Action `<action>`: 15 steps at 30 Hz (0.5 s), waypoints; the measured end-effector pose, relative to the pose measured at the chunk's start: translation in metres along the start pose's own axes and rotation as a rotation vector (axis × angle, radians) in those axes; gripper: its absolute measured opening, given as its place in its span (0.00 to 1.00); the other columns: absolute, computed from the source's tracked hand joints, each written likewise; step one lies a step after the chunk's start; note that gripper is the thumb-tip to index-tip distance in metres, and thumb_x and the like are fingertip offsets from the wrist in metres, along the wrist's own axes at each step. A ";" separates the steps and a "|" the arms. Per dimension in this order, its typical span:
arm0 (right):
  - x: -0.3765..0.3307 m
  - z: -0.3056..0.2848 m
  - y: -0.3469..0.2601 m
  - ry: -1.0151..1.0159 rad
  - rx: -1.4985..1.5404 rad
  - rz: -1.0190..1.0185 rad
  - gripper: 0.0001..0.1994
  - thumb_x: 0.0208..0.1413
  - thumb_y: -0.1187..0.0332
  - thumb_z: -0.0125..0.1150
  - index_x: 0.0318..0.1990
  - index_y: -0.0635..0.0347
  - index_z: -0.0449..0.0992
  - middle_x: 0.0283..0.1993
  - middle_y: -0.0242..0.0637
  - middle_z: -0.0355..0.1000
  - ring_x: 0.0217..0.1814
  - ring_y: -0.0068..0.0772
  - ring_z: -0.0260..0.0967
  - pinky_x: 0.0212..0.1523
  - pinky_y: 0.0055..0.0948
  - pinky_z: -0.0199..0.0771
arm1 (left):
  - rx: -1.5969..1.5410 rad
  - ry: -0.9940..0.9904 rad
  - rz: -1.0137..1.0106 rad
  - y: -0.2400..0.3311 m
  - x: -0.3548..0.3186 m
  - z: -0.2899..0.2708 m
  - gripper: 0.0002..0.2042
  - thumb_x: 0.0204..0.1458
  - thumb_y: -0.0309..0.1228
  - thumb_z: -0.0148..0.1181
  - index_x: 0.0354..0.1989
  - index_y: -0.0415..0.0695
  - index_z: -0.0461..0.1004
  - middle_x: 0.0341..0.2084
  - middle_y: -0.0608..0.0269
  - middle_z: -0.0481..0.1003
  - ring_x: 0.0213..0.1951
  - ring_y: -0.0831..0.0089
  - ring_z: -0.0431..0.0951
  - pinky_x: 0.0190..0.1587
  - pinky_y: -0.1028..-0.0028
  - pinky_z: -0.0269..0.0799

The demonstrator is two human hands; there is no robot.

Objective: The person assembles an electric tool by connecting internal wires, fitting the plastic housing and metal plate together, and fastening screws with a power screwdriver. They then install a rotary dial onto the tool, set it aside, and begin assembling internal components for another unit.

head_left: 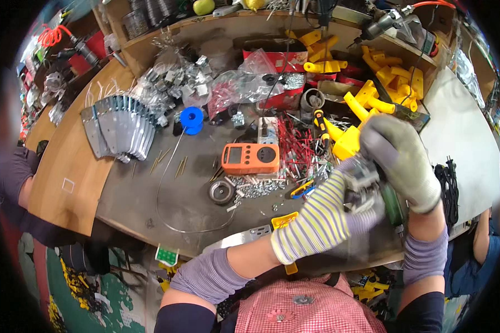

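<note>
Head view, looking down at my work. My left hand (pixel 339 202), in a striped knit glove, is clenched around a small grey metal part (pixel 362 186), pressing it up from the left. My right hand (pixel 403 161), in a plain grey glove, is closed over the top of a green-handled tool (pixel 393 205) whose shaft points down toward me; its tip meets the metal part between the two gloves, just above the near edge of the grey surface (pixel 178 194). The contact point itself is blurred and partly hidden by my fingers, so I cannot tell how well the tip is seated.

Risks, as I judge them: the part is small and held only by gloved fingertips, so a twist or push from the tool could make it slip or spin, and the tip could then run into my left glove. A dropped part would likely be lost, either over the near edge onto the floor or among the loose screws (pixel 255 187) and red-sleeved pieces (pixel 294 150) heaped just left of my hands. The orange meter (pixel 250 158) and yellow plastic pieces (pixel 347 141) lie near enough for a sweeping elbow or wrist to knock them.
</note>
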State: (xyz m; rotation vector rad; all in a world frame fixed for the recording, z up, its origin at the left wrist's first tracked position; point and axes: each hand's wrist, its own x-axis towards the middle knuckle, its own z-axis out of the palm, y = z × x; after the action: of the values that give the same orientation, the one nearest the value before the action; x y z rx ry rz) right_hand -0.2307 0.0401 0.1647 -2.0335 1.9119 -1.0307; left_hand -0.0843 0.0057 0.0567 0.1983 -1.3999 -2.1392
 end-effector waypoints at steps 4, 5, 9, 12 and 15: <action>0.037 0.055 0.010 -0.018 0.225 -0.052 0.15 0.60 0.61 0.57 0.39 0.69 0.77 0.32 0.44 0.75 0.34 0.37 0.74 0.39 0.34 0.74 | -0.108 0.301 0.099 0.027 -0.023 -0.015 0.24 0.58 0.27 0.63 0.61 0.41 0.64 0.51 0.62 0.72 0.50 0.75 0.74 0.53 0.72 0.74; 0.042 0.070 0.008 -0.037 0.295 -0.068 0.16 0.60 0.60 0.60 0.41 0.69 0.78 0.33 0.43 0.76 0.34 0.33 0.74 0.38 0.34 0.76 | -0.116 0.341 0.101 0.025 -0.028 -0.028 0.23 0.59 0.32 0.64 0.60 0.42 0.65 0.46 0.64 0.73 0.46 0.77 0.75 0.49 0.73 0.75; 0.043 0.103 0.002 -0.395 0.607 -0.015 0.20 0.61 0.60 0.65 0.54 0.63 0.74 0.40 0.33 0.75 0.39 0.17 0.71 0.39 0.22 0.75 | 0.082 0.656 0.165 0.019 -0.062 -0.061 0.20 0.61 0.38 0.63 0.57 0.43 0.68 0.41 0.67 0.74 0.39 0.82 0.75 0.39 0.79 0.74; 0.024 0.098 0.003 -0.456 0.582 0.103 0.27 0.60 0.65 0.65 0.64 0.59 0.64 0.44 0.33 0.73 0.43 0.21 0.73 0.41 0.21 0.76 | 0.661 0.879 0.341 0.023 -0.082 -0.124 0.16 0.63 0.35 0.59 0.54 0.41 0.71 0.42 0.64 0.75 0.43 0.75 0.75 0.50 0.75 0.73; -0.002 0.091 0.043 -0.393 0.459 -0.089 0.24 0.58 0.59 0.68 0.58 0.59 0.71 0.41 0.41 0.78 0.42 0.27 0.77 0.43 0.29 0.77 | 0.588 0.980 0.344 0.040 -0.091 -0.191 0.06 0.63 0.32 0.58 0.42 0.47 0.69 0.31 0.66 0.74 0.26 0.80 0.74 0.22 0.80 0.67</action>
State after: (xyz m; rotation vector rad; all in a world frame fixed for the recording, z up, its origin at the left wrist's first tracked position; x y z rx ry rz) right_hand -0.2132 0.0051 0.0721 -1.8869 1.2664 -0.8996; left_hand 0.0858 -0.1087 -0.0089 0.9893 -1.2473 -1.0171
